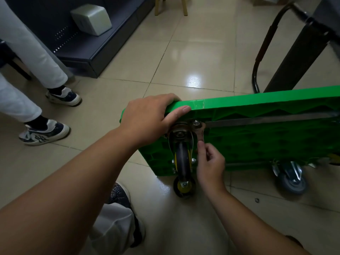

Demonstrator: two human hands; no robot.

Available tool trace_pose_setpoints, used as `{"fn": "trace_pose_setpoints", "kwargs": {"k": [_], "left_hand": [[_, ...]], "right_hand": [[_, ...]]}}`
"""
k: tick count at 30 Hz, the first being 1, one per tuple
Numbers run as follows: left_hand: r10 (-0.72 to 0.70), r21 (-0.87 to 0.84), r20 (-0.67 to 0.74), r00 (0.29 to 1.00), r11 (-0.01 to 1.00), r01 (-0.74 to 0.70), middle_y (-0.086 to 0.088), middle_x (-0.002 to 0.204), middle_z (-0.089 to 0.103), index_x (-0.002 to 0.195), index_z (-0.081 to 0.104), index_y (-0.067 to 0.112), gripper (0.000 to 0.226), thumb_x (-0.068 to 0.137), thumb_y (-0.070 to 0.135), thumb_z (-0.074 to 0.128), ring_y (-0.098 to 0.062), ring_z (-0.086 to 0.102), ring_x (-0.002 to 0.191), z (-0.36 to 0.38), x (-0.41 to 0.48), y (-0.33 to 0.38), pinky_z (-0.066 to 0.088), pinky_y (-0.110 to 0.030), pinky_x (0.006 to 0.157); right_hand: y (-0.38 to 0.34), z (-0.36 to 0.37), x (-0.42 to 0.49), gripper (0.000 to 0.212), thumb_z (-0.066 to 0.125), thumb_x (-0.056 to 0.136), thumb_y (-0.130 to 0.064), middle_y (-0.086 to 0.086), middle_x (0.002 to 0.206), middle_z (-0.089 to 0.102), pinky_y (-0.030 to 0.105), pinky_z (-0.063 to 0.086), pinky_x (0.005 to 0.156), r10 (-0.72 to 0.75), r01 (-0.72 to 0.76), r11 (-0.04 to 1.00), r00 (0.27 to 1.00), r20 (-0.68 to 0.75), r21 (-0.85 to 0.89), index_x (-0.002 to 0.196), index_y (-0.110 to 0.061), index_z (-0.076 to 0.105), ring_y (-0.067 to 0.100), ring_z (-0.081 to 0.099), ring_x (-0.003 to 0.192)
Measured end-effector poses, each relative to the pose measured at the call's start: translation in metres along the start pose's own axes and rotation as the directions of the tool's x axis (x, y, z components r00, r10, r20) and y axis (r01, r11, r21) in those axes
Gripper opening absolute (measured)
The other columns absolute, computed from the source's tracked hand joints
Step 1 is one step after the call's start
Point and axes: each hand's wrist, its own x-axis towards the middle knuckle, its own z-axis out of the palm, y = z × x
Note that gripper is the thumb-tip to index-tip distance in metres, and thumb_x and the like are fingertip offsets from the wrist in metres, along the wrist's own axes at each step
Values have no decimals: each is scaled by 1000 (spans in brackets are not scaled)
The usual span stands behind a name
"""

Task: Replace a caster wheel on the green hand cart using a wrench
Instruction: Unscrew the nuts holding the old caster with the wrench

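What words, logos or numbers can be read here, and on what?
"NY": interlocked monogram on the side of the near sneaker.
The side marking on the far sneaker is too blurred to read.
No text is visible on the cart, wrench, caster or grey box.

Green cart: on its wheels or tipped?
Tipped on edge: green hand cart shows its ribbed underside, caster wheel pointing sideways; left hand grips the top edge.
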Motion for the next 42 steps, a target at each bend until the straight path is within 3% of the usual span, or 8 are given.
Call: {"fn": "trace_pose_setpoints", "kwargs": {"k": [7,13,20,25,29,33,38,42], "left_hand": [[5,-7,-9,1000,1000,-5,14,99,69,121,60,40,61,94,77,19,-11,61,82,3,1,-3,47,-32,63],[1,-14,-3,1000,1000,-1,13,100,69,123,60,40,64,93,77,19,-12,61,82,2,2,-3,52,-35,65],[4,-1,-6,1000,1000,-4,12,97,69,120,61,40,64,93,79,19,-14,61,82,0,1,0,43,-32,61],[-8,-4,11,1000,1000,8,12,95,68,120,61,39,62,92,78,21,-15,60,81,-2,1,2,43,-32,62],[-17,-26,26,1000,999,18,13,93,66,120,61,39,65,90,79,19,-14,57,78,-5,1,4,44,-32,62],[-31,-49,46,998,998,33,11,97,69,121,61,41,61,91,78,23,-16,61,84,-7,0,3,40,-33,64],[-39,-54,58,998,998,43,11,103,69,122,59,40,54,95,74,28,-17,62,90,-9,-1,5,36,-34,65],[-47,-51,58,997,997,50,12,104,69,123,59,41,57,94,76,26,-14,60,87,-7,0,4,33,-33,64]], "right_hand": [[6,6,14,29,54,91,-50,-10,60,52,17,33,51,-20,17,999,997,-79,-38,74,-27,61,2,46,55],[-3,-36,22,51,50,93,-63,-4,53,50,31,34,44,-215,201,908,977,2,-368,73,-19,64,10,45,47],[-93,-90,58,53,53,86,-66,0,58,58,30,36,58,-457,444,287,842,286,-849,69,-18,66,20,47,54],[-159,-74,60,49,68,80,-62,6,57,58,34,29,66,-461,458,-248,720,519,-854,65,-15,62,22,43,55],[-180,-66,57,43,71,82,-58,4,64,66,35,37,69,-388,485,-453,648,655,-748,69,-18,63,24,59,62],[-172,-95,57,49,64,87,-61,1,59,59,35,37,67,-505,648,-228,559,657,-726,65,-17,59,22,51,55],[-116,-107,23,53,60,80,-69,0,59,56,41,49,55,-276,295,766,953,121,-571,67,-18,60,20,53,56],[-63,-84,-4,52,70,77,-53,14,55,54,28,36,49,-79,55,973,992,-103,-222,62,-3,61,10,45,51]]}}
